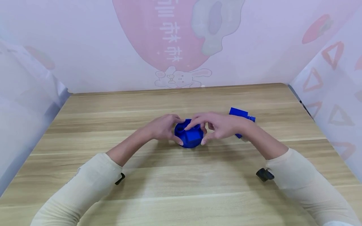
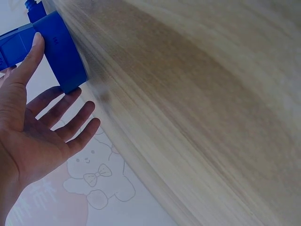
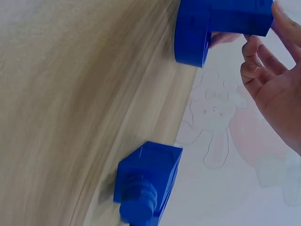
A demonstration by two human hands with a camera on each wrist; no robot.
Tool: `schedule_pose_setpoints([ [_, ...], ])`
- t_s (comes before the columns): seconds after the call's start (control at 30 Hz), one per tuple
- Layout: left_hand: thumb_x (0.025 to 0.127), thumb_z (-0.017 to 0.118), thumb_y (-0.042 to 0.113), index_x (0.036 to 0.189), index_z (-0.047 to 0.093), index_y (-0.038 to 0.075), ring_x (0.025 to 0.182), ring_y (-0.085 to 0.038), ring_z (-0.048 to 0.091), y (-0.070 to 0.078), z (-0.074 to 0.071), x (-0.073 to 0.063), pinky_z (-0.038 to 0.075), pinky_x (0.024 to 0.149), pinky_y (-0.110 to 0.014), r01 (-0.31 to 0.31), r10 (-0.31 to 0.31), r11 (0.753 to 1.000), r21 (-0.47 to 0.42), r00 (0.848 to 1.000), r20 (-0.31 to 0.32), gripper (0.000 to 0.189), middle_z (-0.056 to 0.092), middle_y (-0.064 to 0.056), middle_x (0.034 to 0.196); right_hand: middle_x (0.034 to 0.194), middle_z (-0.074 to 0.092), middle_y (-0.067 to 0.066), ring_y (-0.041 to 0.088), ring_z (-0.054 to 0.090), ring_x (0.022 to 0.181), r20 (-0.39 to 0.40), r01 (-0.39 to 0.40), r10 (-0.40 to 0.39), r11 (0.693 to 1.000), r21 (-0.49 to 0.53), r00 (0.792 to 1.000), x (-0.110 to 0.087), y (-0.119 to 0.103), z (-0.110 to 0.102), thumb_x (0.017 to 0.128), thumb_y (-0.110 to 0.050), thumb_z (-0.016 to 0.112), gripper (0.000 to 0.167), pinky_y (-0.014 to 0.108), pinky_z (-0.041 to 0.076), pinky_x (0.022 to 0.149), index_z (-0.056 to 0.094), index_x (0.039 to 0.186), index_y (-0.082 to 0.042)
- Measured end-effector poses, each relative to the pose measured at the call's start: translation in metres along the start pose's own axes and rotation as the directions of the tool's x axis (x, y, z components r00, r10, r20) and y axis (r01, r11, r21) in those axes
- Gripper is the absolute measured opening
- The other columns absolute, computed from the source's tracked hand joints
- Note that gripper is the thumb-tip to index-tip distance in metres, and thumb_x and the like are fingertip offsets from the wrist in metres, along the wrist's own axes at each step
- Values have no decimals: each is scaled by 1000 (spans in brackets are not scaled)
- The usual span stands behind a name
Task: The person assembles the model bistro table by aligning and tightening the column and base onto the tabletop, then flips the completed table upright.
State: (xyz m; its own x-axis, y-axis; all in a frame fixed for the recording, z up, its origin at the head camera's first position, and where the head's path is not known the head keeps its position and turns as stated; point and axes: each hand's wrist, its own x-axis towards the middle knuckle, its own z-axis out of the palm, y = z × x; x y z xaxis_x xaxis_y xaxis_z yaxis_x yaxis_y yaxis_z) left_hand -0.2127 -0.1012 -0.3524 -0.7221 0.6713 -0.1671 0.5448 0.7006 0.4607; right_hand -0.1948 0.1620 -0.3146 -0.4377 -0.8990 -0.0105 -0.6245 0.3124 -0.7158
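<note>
A round blue plastic base (image 1: 185, 142) with a raised rectangular block (image 1: 193, 136) stands on the table between the hands. My left hand (image 1: 165, 127) grips the base's rim from the left, thumb at the near side and forefinger at the far side; its other fingers spread loosely in the left wrist view. From the right, my right hand (image 1: 219, 125) reaches over the block, forefinger and thumb at opposite sides. The right wrist view shows its fingertips at the block's upper end (image 3: 244, 19). A blue block with a ridged peg (image 1: 238, 112) lies beyond the right wrist, partly hidden.
The wood-grain table (image 1: 181, 188) meets a printed white backdrop (image 1: 99, 47) at its far edge, with more hanging cloth (image 1: 336, 103) at the sides. A small part of something blue (image 1: 238, 136) shows below the right forearm.
</note>
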Motion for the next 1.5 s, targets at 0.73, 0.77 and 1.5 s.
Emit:
schedule_pose_setpoints([
  [0.73, 73, 97, 33, 128, 69, -1, 126, -33, 60, 17, -4, -12, 47, 110, -50, -227, 215, 972, -56, 963, -163, 71, 68, -14, 129, 100, 70, 16, 30, 66, 93, -343, -603, 506, 738, -303, 792, -44, 32, -16, 93, -22, 79, 41, 50, 56, 87, 68, 121, 6],
  [0.77, 72, 97, 34, 125, 70, 0, 124, -31, 61, 20, -4, -12, 49, 108, -49, -247, 232, 966, -74, 957, -171, 68, 69, -13, 126, 99, 70, 15, 29, 66, 91, -348, -629, 529, 711, -316, 774, -45, 33, -15, 92, -24, 79, 41, 49, 57, 85, 68, 119, 5],
  [1.5, 77, 92, 18, 112, 75, 3, 112, -30, 65, 32, 7, -16, 57, 94, -49, -352, 300, 918, -182, 917, -262, 41, 72, -13, 116, 112, 70, 21, 32, 68, 90, -378, -722, 617, 551, -419, 690, -42, 38, -8, 87, -30, 83, 48, 49, 60, 75, 67, 120, 0],
])
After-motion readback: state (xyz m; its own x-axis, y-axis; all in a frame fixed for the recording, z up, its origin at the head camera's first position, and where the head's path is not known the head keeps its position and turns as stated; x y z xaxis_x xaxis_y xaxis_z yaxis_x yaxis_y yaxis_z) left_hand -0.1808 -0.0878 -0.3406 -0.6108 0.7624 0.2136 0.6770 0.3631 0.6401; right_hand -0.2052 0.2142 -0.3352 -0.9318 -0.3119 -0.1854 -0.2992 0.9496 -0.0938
